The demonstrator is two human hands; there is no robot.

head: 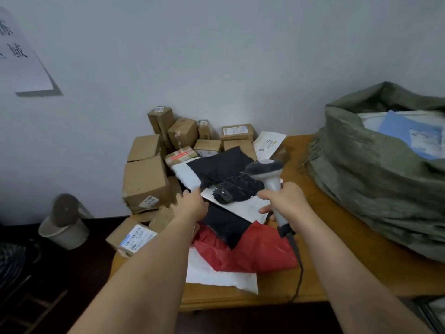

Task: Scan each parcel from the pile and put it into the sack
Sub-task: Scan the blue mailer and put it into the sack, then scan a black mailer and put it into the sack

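Observation:
A pile of parcels covers the left half of the wooden table (356, 239): cardboard boxes (147, 182), black, white and red (260, 251) poly bags. My left hand (192, 203) grips the left edge of a flat grey-white parcel (243, 208) with black netted stuff lying on it, held just above the pile. My right hand (286, 201) grips the handle of a grey barcode scanner (267, 172), whose head sits over the parcel's right side. The green woven sack (375, 179) lies open at the right, with a blue-and-white parcel (409, 133) inside.
A white envelope (268, 142) leans behind the pile by the wall. The scanner's cable (299, 268) runs down over the table's front edge. A white bin (63, 227) stands on the dark floor at left. A paper notice (21, 56) hangs on the wall.

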